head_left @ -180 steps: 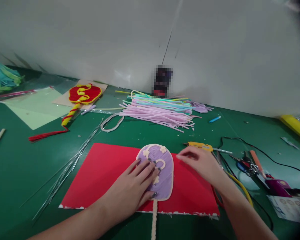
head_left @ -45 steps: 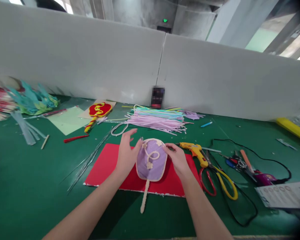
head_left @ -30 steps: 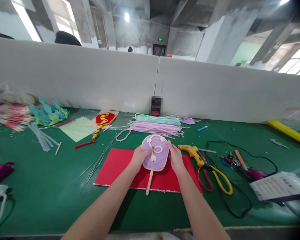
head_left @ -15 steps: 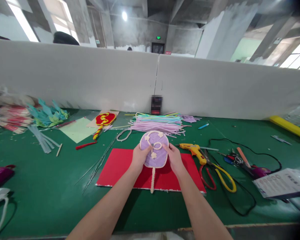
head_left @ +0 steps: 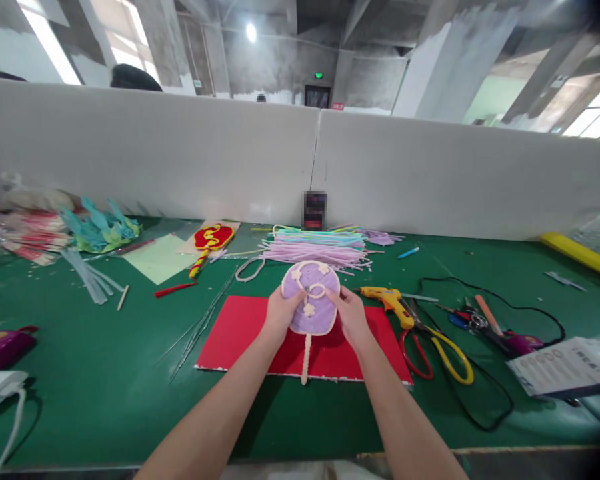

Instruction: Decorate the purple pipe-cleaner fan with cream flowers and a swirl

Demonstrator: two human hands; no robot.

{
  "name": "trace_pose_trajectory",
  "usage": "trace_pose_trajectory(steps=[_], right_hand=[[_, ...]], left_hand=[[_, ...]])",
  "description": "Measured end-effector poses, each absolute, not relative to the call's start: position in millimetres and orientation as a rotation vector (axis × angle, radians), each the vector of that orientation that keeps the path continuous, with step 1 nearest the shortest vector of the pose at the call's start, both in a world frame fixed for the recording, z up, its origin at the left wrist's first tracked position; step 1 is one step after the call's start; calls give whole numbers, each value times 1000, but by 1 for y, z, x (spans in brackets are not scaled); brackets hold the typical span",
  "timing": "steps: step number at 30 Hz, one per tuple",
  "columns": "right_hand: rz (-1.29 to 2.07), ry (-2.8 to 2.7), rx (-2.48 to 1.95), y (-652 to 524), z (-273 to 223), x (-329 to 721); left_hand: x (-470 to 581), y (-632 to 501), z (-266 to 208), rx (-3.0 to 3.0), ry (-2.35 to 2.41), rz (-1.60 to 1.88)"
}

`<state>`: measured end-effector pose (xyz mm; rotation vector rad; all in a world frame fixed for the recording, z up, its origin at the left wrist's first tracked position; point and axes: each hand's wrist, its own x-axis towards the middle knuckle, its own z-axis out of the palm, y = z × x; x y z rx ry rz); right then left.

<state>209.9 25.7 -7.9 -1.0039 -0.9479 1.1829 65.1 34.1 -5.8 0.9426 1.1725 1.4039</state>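
A purple hand fan (head_left: pixel 313 321) with a cream rim, small cream flowers and a cream loop on its face is held between both hands. My left hand (head_left: pixel 281 315) grips its left side, thumb pressed on the face near the loop. On the opposite edge my right hand (head_left: pixel 353 313) grips it, the thumb beside the loop's right end. The fingers behind the fan are hidden. Its twisted cream handle (head_left: pixel 306 360) points down toward me, over a red board (head_left: pixel 235 333) on the green table.
Behind the fan lies a pile of pastel pipe cleaners (head_left: pixel 315 249). A yellow glue gun (head_left: pixel 387 300) and scissors (head_left: pixel 443 350) lie to the right, with a black cable. Leftward are a red-and-yellow fan (head_left: pixel 213 238), thin wires (head_left: pixel 203 327) and pale glue sticks (head_left: pixel 93 277). A white partition (head_left: pixel 180 153) closes the back.
The view has shifted very slightly, so everything on the table sits a little further right. Both hands keep the same hold on the fan.
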Motion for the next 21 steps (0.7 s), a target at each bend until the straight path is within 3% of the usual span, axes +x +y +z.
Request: trace_pose_trajectory(steps=[21], right_hand=[[1238,-919,-1021,29,-12,211]], left_hand=[[64,33,1,883,1172,1261]])
